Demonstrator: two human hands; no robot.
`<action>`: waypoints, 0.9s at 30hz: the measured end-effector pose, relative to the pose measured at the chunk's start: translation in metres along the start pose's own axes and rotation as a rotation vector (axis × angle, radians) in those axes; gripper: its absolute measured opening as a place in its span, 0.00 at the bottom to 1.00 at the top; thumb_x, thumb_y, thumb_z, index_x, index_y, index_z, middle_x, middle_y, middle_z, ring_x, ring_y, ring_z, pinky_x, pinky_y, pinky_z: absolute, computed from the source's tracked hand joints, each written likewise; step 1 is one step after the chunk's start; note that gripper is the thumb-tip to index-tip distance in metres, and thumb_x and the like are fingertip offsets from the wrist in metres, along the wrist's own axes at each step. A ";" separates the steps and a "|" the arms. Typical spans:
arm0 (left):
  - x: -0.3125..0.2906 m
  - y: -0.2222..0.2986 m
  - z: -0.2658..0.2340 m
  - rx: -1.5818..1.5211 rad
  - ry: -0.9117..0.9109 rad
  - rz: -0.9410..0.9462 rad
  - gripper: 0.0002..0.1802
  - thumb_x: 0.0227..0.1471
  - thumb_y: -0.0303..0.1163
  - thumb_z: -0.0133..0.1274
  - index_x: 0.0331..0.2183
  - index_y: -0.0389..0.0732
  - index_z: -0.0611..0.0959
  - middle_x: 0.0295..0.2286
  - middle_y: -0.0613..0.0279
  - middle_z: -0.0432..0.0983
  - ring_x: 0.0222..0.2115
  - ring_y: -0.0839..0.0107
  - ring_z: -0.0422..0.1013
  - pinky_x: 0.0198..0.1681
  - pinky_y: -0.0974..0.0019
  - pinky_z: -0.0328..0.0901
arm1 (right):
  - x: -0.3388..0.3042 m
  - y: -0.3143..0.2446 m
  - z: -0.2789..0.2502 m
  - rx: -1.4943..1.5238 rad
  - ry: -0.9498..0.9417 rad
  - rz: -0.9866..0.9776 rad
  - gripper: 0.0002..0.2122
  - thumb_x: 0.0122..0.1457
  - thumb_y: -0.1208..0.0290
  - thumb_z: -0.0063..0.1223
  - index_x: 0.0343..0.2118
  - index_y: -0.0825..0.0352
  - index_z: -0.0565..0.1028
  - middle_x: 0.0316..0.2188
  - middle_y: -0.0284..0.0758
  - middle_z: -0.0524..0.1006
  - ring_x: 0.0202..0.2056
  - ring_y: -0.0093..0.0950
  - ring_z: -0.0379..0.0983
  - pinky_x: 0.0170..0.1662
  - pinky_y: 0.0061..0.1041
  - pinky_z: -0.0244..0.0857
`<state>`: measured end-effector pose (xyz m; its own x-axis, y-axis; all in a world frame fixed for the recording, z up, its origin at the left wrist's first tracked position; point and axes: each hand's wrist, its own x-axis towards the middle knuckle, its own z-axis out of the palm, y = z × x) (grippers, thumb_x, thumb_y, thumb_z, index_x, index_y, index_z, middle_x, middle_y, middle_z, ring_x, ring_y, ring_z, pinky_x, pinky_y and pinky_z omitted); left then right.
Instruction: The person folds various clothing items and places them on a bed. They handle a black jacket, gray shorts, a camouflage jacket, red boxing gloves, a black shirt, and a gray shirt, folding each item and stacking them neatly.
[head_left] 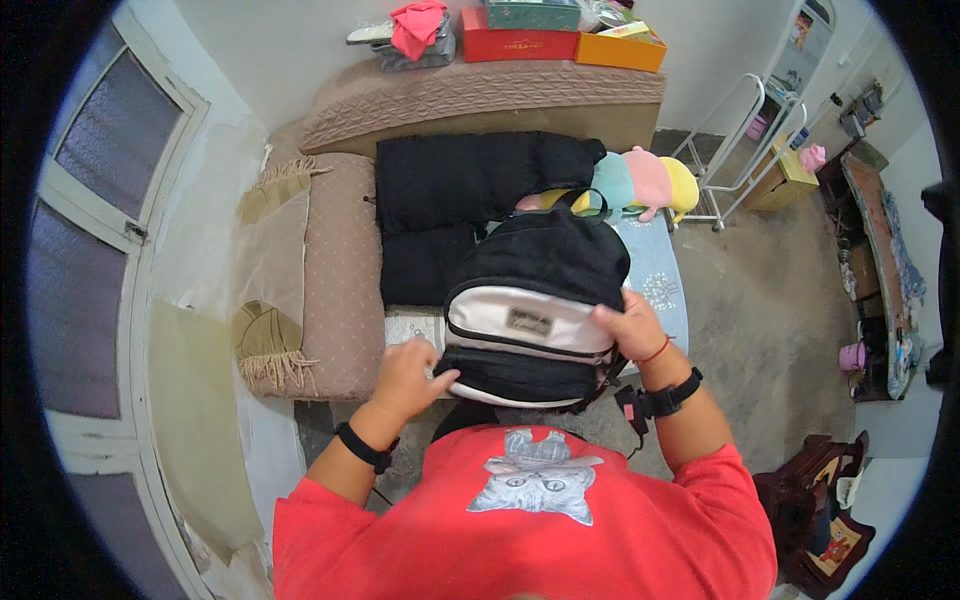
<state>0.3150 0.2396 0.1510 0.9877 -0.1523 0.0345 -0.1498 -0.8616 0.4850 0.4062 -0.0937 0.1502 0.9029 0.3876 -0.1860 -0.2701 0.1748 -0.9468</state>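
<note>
Room interior with pale walls, a grey floor (740,270) and a brown sofa (480,95). At far left stands a white-framed door (90,212). Next, a fringed beige cloth (275,250) drapes the sofa's patterned armrest (345,270). The left hand (408,376) has its fingers curled in, thumb against the lower left corner of the backpack; whether it pinches the fabric cannot be told. A black padded item (460,180) lies on the seat. At centre, the black-and-white backpack (540,250) is in front of the person's torso, its top loop pointing away. The right hand (632,328) holds the bag's right side, thumb on the white panel. Beyond are teal, pink and yellow plush shapes (650,180) and, farther right, a white metal rack (708,190).
</note>
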 end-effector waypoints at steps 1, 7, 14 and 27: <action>0.005 -0.020 -0.005 -0.099 -0.031 -0.122 0.36 0.30 0.44 0.70 0.40 0.38 0.73 0.39 0.51 0.69 0.40 0.49 0.67 0.44 0.51 0.62 | 0.008 -0.005 0.023 -0.265 -0.077 -0.036 0.16 0.54 0.63 0.60 0.39 0.70 0.74 0.33 0.32 0.77 0.33 0.22 0.72 0.37 0.25 0.67; 0.076 -0.066 -0.028 -0.204 0.074 0.243 0.66 0.23 0.47 0.73 0.60 0.42 0.52 0.62 0.47 0.41 0.62 0.39 0.37 0.61 0.45 0.46 | 0.081 -0.030 0.125 -0.698 -0.764 -0.342 0.17 0.52 0.58 0.61 0.21 0.67 0.71 0.18 0.41 0.71 0.23 0.41 0.70 0.28 0.33 0.58; 0.128 -0.084 -0.044 -0.444 -0.120 0.308 0.22 0.29 0.35 0.68 0.26 0.38 0.74 0.25 0.51 0.72 0.29 0.48 0.69 0.34 0.54 0.63 | 0.130 -0.060 0.110 -0.786 -0.740 -0.427 0.18 0.49 0.55 0.62 0.24 0.67 0.71 0.22 0.42 0.72 0.28 0.45 0.70 0.34 0.36 0.61; 0.138 -0.032 -0.043 0.038 -0.272 -0.076 0.17 0.20 0.29 0.62 0.18 0.40 0.70 0.19 0.52 0.66 0.23 0.49 0.67 0.26 0.54 0.61 | 0.402 0.101 -0.251 0.195 0.643 0.431 0.34 0.48 0.57 0.65 0.54 0.66 0.61 0.59 0.42 0.57 0.62 0.39 0.49 0.60 0.46 0.47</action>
<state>0.4577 0.2670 0.1779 0.9487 -0.2065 -0.2394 -0.0823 -0.8925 0.4436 0.8255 -0.1471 -0.0864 0.7058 -0.1310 -0.6962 -0.6390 0.3067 -0.7055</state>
